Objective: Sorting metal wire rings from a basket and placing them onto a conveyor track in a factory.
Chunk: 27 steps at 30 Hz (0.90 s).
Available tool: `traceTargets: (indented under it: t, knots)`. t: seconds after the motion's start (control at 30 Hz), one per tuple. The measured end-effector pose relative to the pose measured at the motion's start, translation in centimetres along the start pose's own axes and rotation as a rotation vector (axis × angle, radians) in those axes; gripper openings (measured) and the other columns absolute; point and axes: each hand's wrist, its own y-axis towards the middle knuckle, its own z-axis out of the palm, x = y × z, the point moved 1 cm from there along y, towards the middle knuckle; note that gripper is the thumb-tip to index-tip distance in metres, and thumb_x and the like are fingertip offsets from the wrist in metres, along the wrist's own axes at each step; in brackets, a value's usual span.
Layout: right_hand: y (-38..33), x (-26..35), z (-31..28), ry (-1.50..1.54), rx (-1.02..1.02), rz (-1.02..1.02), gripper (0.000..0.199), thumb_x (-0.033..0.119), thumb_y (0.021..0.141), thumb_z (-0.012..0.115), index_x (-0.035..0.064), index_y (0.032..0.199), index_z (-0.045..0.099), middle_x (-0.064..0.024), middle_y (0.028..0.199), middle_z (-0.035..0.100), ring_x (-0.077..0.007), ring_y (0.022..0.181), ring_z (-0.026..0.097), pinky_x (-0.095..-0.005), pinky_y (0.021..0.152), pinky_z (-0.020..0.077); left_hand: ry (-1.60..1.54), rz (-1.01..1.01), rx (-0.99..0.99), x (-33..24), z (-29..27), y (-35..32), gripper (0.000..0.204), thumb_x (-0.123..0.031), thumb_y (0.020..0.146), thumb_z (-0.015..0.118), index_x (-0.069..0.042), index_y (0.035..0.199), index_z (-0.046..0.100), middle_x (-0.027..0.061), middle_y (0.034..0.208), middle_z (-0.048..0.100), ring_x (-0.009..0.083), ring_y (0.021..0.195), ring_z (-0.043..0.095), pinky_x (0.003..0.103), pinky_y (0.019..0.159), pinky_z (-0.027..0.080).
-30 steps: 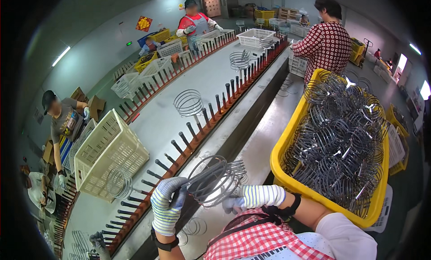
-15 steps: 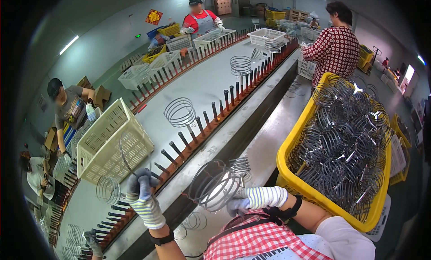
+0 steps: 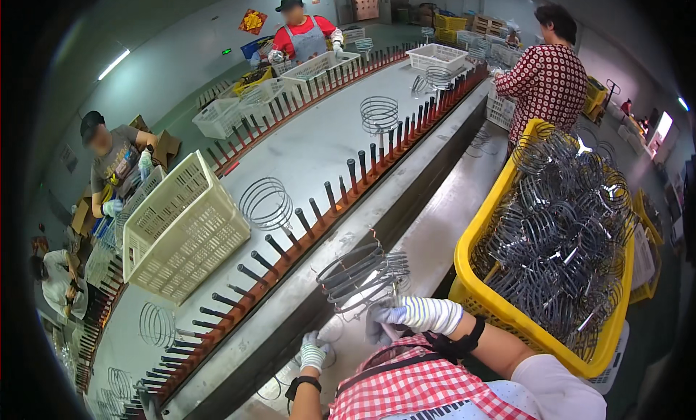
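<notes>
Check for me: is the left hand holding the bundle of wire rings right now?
No: the left hand hangs low and apart, while the right hand alone grips the bundle of wire rings.

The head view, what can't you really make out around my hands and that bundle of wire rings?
- Right hand: its fingertips are hidden behind the wire rings, so the grip is unclear.
- Left hand: small and low; whether it touches anything cannot be told.
- Yellow crate: tangled rings cannot be counted; its near corner is hidden by my arm.
</notes>
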Motion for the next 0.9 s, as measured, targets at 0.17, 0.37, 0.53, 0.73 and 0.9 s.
traceTargets:
  t: [0.17,0.37,0.53,0.73,0.9]
  knots:
    - [2.9,-1.4,-3.3,-0.143,-0.172,-0.199,0.034,0.032,0.094,0.049,0.0044,0.111,0.06,-0.002,0.084,0.062,-0.0069,0.067,0.056,-0.0215,0.058,0.0454,-1.015,-0.222,0.34,-20.3,-12.4,1.5,0.021,-0.014,0.087,0.058,-0.002,0.104,0.062,0.0042,0.085,0.062,0.0092,0.064,0.056,0.022,0.059,0.048]
    - [3.6,1.1,-5.4,0.017,-0.056,-0.141,0.04,0.035,0.093,0.051,0.0102,0.125,0.05,-0.0003,0.081,0.058,-0.0053,0.064,0.049,-0.0207,0.052,0.041,-1.162,-0.134,0.452,-28.0,-12.7,5.4,0.019,-0.014,0.085,0.061,-0.001,0.099,0.062,0.005,0.085,0.063,0.0111,0.067,0.059,0.025,0.061,0.05]
    - [2.9,0.5,-12.4,-0.345,-0.319,-0.479,0.051,0.025,0.092,0.055,0.0011,0.132,0.035,-0.0105,0.119,0.05,-0.0183,0.11,0.048,-0.0287,0.094,0.0387,-1.123,0.228,0.184,-29.6,-8.4,14.5,0.019,-0.012,0.085,0.061,-0.001,0.101,0.06,0.0053,0.088,0.063,0.0159,0.076,0.061,0.031,0.067,0.054]
    - [-5.4,0.9,-15.8,-0.246,-0.5,-0.271,0.047,0.026,0.093,0.052,-0.0014,0.13,0.042,-0.0123,0.121,0.052,-0.0187,0.115,0.046,-0.0302,0.099,0.0363,-0.847,0.032,-0.412,-23.5,-5.9,33.1,0.018,-0.012,0.087,0.059,-0.003,0.103,0.061,0.0055,0.091,0.064,0.0143,0.078,0.058,0.026,0.072,0.046]
    - [-13.2,3.0,-15.5,-0.452,-0.783,-0.25,0.038,0.025,0.094,0.051,-0.0013,0.121,0.049,-0.0077,0.112,0.056,-0.0162,0.104,0.051,-0.0299,0.093,0.0394,-0.631,-0.134,-0.61,-26.3,-4.2,37.6,0.021,-0.013,0.088,0.057,-0.001,0.106,0.06,0.0082,0.1,0.064,0.018,0.087,0.056,0.029,0.083,0.043]
